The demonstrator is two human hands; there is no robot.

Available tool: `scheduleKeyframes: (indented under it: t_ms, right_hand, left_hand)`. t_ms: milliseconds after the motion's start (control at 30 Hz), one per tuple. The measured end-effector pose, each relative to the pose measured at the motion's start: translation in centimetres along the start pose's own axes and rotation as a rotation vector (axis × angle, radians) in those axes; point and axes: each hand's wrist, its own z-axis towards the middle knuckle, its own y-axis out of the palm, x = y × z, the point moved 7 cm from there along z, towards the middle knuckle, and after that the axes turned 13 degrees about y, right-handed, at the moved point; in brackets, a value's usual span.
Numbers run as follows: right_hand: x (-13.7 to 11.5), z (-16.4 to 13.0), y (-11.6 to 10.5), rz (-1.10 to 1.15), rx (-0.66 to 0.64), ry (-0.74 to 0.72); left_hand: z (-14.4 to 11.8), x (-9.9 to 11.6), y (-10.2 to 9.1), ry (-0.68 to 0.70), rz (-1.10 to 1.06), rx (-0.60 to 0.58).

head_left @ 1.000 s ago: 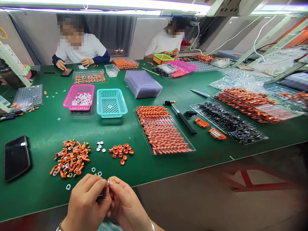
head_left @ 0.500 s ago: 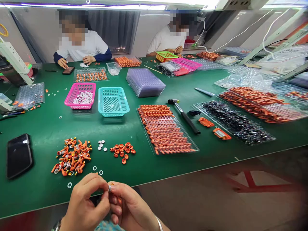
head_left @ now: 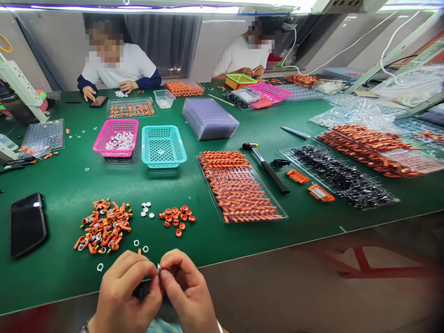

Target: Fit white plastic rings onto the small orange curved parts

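My left hand (head_left: 123,291) and my right hand (head_left: 187,289) meet fingertip to fingertip at the near table edge, pinching one small silvery part (head_left: 158,268) between them. Most of the part is hidden by my fingers. Just beyond my hands lie a heap of orange pieces (head_left: 104,225), a few white discs (head_left: 146,209), a cluster of orange caps (head_left: 176,216) and loose white rings (head_left: 139,245) on the green table (head_left: 69,185).
A black phone (head_left: 27,224) lies at the left. Behind are a pink basket (head_left: 116,137), a teal basket (head_left: 163,145), a tray of orange parts (head_left: 239,185), a hammer (head_left: 265,166) and a tray of black parts (head_left: 340,175). Two people sit across the table.
My right hand has turned, its fingers now curled over the top of the part, and the orange bit seen earlier is hidden. The view shifted slightly.
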Motion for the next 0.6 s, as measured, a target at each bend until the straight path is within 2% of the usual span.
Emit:
scheduleKeyframes:
  t_ms: [100, 267, 333, 600]
  right_hand:
    - [-0.1, 0.2, 0.2, -0.017, -0.061, 0.016]
    - [0.4, 1.1, 0.4, 0.055, -0.237, 0.168]
    - [0.5, 1.3, 0.3, 0.11, -0.27, 0.213]
    - [0.3, 1.6, -0.2, 0.123, -0.277, 0.261]
  left_hand:
    - [-0.1, -0.1, -0.2, -0.006, -0.013, 0.003]
    - [0.1, 0.1, -0.4, 0.002, -0.027, -0.008]
    - [0.1, 0.2, -0.4, 0.022, -0.019, -0.008]
    - [0.1, 2.1, -0.3, 0.29, 0.106, -0.073]
